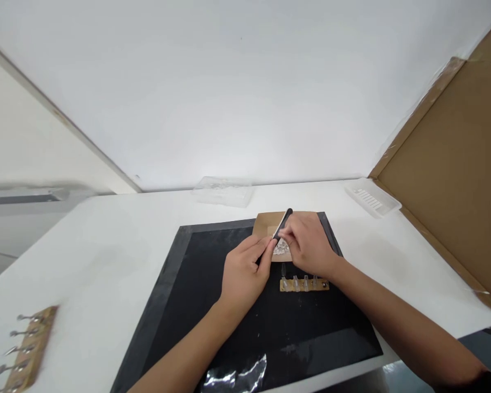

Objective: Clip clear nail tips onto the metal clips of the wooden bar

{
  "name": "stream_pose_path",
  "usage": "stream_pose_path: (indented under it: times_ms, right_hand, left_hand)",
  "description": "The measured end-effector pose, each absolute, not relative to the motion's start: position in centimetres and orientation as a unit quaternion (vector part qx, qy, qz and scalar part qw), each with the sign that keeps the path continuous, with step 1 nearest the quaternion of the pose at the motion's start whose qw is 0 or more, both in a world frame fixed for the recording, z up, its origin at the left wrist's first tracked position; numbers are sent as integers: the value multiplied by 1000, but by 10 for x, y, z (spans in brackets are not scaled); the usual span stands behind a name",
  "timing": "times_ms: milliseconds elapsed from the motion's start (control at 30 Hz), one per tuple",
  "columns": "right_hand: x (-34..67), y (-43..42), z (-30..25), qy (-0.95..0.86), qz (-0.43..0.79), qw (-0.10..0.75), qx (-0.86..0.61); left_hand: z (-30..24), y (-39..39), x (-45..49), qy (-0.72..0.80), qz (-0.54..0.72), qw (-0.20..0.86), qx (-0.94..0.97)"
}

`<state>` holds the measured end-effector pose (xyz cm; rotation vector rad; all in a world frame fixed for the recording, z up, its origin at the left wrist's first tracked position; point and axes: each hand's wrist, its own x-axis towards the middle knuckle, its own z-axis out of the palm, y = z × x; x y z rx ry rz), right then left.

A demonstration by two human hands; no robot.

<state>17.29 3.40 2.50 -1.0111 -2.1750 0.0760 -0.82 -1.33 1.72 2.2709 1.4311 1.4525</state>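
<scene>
Both hands meet over a small brown card tray [265, 222] at the far edge of a black mat [213, 305]. My right hand [309, 243] is closed in a pinch on black tweezers [284, 221], whose tip points down at a pile of tiny clear parts [281, 249] on the tray. My left hand [243, 270] has its fingers curled, with the fingertips touching the tray edge and the tweezers' tip; what it pinches, if anything, is hidden. Just in front of the hands lies a narrow wooden strip [304, 285] with several small clear pieces standing on it.
A second wooden strip with several metal pins [27, 346] lies at the table's near left. A clear plastic bag [223, 191] and a white plastic tray [371, 197] sit at the back. A large cardboard sheet [450, 180] leans at the right. Shiny plastic film [233, 376] lies on the mat's near edge.
</scene>
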Motion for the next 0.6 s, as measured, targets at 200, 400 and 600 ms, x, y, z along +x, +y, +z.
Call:
stream_pose_path:
  times_ms: [200, 400, 600]
  right_hand:
    - [177, 29, 32, -830, 22, 420, -365]
    - [183, 29, 29, -788, 81, 484, -372]
    - [185, 28, 23, -761, 117, 519, -371]
  left_hand:
    - [23, -16, -10, 476, 467, 36, 744]
    - [19, -15, -18, 520, 404, -34, 751]
    - [21, -22, -15, 532, 341, -89, 770]
